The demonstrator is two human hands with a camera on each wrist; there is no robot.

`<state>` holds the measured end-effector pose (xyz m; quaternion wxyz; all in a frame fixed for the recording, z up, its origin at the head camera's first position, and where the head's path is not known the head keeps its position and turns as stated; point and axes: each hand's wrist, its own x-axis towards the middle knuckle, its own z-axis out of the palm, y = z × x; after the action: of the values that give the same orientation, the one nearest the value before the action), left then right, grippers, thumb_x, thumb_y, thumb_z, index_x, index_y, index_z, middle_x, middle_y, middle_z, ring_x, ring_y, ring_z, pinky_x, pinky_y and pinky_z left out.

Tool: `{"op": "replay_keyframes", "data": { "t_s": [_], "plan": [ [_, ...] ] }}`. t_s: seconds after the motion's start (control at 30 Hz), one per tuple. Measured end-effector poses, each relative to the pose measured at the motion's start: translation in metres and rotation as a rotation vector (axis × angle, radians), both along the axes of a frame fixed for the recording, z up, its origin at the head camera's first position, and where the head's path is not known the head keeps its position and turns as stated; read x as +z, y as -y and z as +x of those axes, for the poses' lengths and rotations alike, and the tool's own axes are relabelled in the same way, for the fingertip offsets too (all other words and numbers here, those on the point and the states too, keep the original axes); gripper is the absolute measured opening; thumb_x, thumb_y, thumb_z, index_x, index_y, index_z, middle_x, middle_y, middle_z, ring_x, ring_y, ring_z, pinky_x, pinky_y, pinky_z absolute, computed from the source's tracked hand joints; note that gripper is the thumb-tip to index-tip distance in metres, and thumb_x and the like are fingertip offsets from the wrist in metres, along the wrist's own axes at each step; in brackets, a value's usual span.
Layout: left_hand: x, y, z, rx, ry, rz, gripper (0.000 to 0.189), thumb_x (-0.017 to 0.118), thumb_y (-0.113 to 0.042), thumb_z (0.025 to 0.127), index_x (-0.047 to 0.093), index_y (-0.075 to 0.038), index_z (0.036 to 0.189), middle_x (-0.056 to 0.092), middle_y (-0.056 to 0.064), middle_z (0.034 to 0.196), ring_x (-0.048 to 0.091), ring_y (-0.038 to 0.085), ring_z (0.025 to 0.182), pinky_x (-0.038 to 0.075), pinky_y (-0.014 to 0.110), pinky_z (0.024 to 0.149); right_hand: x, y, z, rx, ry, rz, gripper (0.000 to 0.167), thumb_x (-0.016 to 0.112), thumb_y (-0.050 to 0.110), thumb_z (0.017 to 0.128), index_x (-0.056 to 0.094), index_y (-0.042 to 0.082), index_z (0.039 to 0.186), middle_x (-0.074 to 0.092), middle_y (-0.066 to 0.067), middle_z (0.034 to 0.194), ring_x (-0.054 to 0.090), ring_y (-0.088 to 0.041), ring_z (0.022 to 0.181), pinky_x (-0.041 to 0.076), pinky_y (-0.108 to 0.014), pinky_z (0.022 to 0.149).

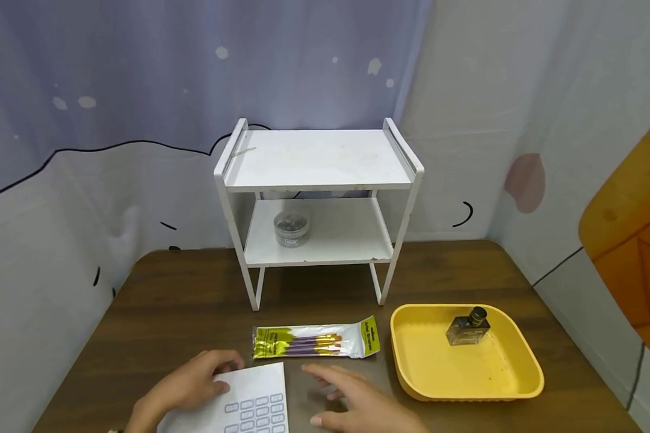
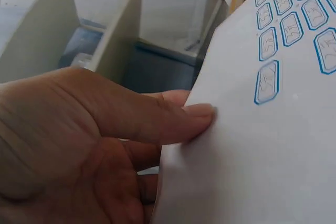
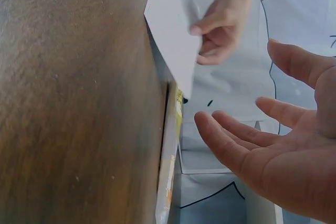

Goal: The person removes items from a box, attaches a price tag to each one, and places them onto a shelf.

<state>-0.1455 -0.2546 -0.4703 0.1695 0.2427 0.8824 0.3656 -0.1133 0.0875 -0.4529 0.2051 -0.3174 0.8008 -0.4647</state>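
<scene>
My left hand (image 1: 186, 385) pinches the left edge of a white sheet (image 1: 254, 385) printed with rows of blue-outlined boxes. In the left wrist view the thumb lies on top of the sheet (image 2: 247, 150), with fingers behind its edge. Apart from the sheet, to its right, my right hand (image 1: 360, 400) hovers with fingers spread and holds nothing. Just beyond both hands lies a clear packet of artist brushes (image 1: 316, 341) with purple handles and yellow-green ends. The right wrist view shows the sheet (image 3: 173, 35) tilted up from the brown table.
A yellow tray (image 1: 411, 367) stands at the right, holding a dark square bottle (image 1: 468, 328) with a black cap. Behind the packet is a white two-tier shelf (image 1: 319, 159). A round clear container (image 1: 291, 228) sits on its lower tier. A patterned curtain (image 1: 168, 72) hangs behind.
</scene>
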Motion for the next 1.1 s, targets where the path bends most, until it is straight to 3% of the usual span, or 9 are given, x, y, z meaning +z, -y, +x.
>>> {"op": "replay_keyframes", "data": {
  "t_s": [0.17,0.33,0.43,0.53,0.73,1.0,1.1],
  "plan": [
    [0.013,-0.012,-0.003,-0.082,0.039,0.15,0.023,0.068,0.0,0.088,0.066,-0.013,0.107,0.062,-0.008,0.085,0.054,-0.001,0.077,0.046,0.021,0.067,-0.006,0.003,0.0,0.014,0.032,-0.095,0.077,0.071,0.029,0.093,0.029,0.025,0.157,0.042,-0.019,0.154,0.054,-0.034,0.131,0.052,-0.032,0.1],
    [0.023,-0.027,-0.007,-0.126,0.107,0.272,0.025,0.065,0.0,0.091,0.065,-0.008,0.114,0.065,-0.003,0.092,0.058,0.002,0.082,0.048,0.021,0.072,-0.011,0.004,-0.002,0.05,0.117,-0.188,0.077,0.07,0.023,0.094,0.027,0.026,0.158,0.037,-0.016,0.156,0.056,-0.021,0.128,0.05,-0.03,0.101],
    [0.026,-0.038,-0.008,-0.135,0.118,0.315,0.026,0.064,0.0,0.091,0.064,-0.007,0.116,0.066,0.0,0.094,0.06,0.003,0.084,0.049,0.021,0.074,-0.013,0.005,-0.003,0.095,0.203,-0.296,0.076,0.068,0.015,0.095,0.026,0.018,0.158,0.039,-0.024,0.151,0.061,-0.013,0.121,0.052,-0.026,0.098],
    [0.026,-0.051,-0.01,-0.141,0.113,0.359,0.027,0.063,0.001,0.091,0.063,-0.007,0.117,0.067,0.004,0.096,0.062,0.004,0.084,0.052,0.022,0.074,-0.015,0.006,-0.004,0.116,0.233,-0.38,0.074,0.065,0.009,0.095,0.026,0.013,0.158,0.044,-0.028,0.144,0.064,-0.009,0.112,0.053,-0.024,0.095],
    [0.026,-0.068,-0.014,-0.121,0.1,0.454,0.03,0.061,0.005,0.091,0.061,-0.005,0.119,0.067,0.012,0.095,0.064,0.007,0.081,0.055,0.025,0.068,-0.019,0.006,-0.007,0.013,0.081,-0.392,0.065,0.064,0.007,0.094,0.037,0.009,0.153,0.048,-0.027,0.143,0.062,-0.004,0.106,0.049,-0.023,0.098],
    [0.028,-0.077,-0.015,-0.094,0.058,0.499,0.03,0.061,0.001,0.092,0.059,0.001,0.122,0.066,0.017,0.093,0.063,0.007,0.08,0.054,0.024,0.067,-0.019,0.003,-0.007,-0.074,0.157,-0.429,0.065,0.064,0.002,0.091,0.04,0.007,0.151,0.056,-0.031,0.127,0.067,-0.006,0.099,0.057,-0.027,0.086],
    [0.027,-0.08,-0.015,-0.047,-0.016,0.496,0.031,0.062,0.0,0.093,0.058,0.002,0.123,0.067,0.017,0.096,0.064,0.007,0.085,0.054,0.024,0.073,-0.016,0.002,-0.007,-0.095,0.152,-0.439,0.064,0.065,0.001,0.091,0.041,0.005,0.15,0.058,-0.032,0.123,0.068,-0.007,0.098,0.058,-0.028,0.084]
  ]
}}
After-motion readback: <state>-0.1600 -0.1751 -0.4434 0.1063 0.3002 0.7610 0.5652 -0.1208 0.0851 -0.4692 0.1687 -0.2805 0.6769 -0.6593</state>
